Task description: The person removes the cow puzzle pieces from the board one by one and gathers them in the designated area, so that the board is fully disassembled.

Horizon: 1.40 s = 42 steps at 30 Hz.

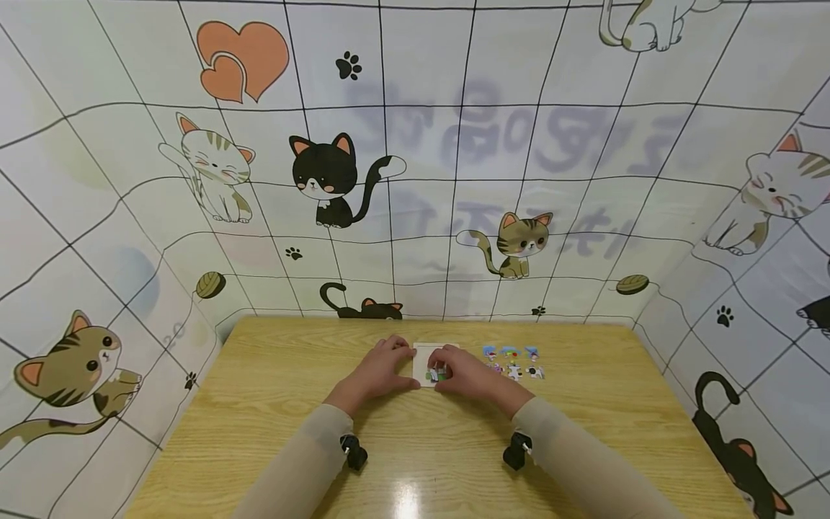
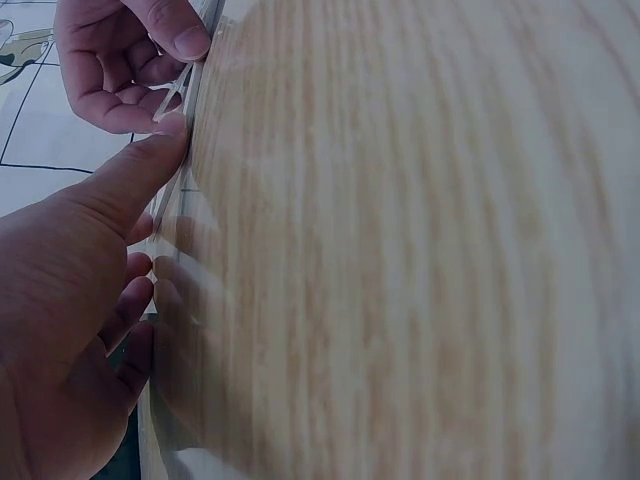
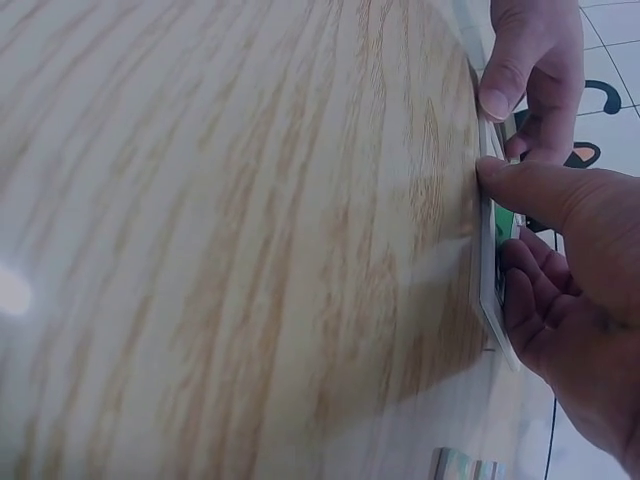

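A white puzzle board (image 1: 421, 355) lies flat on the table between the hands, with a green and grey picture part (image 1: 433, 375) showing in it. My left hand (image 1: 387, 367) is at the board's left side, its thumb at the near left corner and its fingers, loosely bent, by the left edge. Over the board's right half, my right hand (image 1: 463, 371) bends its fingers down and pinches a thin puzzle piece (image 2: 172, 98), seen tilted and edge-on in the left wrist view. The right hand's fingers partly hide the picture.
Several loose, colourful puzzle pieces (image 1: 514, 370) lie in two rows just right of the right hand. The wooden table (image 1: 272, 404) ends at a back edge against a white cat-print sheet (image 1: 421, 144), which also hangs at both sides.
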Each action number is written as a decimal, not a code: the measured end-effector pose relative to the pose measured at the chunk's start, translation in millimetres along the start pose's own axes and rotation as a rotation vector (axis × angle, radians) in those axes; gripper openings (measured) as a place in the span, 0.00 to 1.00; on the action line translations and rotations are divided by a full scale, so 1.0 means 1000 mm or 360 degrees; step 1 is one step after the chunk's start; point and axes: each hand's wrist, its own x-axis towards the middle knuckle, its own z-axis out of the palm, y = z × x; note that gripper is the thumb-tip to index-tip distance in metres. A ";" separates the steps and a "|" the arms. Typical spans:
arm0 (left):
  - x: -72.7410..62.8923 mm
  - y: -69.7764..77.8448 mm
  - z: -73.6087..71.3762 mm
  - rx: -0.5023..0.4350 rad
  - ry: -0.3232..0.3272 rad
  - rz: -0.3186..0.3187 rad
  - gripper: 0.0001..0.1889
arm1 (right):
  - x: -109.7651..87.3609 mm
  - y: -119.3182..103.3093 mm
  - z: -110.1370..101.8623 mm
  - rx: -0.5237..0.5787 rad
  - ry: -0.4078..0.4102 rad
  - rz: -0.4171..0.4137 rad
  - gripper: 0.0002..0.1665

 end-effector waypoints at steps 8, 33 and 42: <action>-0.001 0.003 -0.002 -0.0043 0.0002 0.0011 0.40 | 0.000 0.002 0.002 0.0021 0.0019 -0.0008 0.19; -0.002 0.004 -0.003 -0.0039 0.0031 0.0007 0.40 | -0.002 0.010 0.003 0.0109 0.0065 -0.0020 0.16; -0.003 0.004 -0.003 -0.0045 0.0030 0.0007 0.40 | 0.000 0.010 0.003 0.0140 0.0041 0.0021 0.13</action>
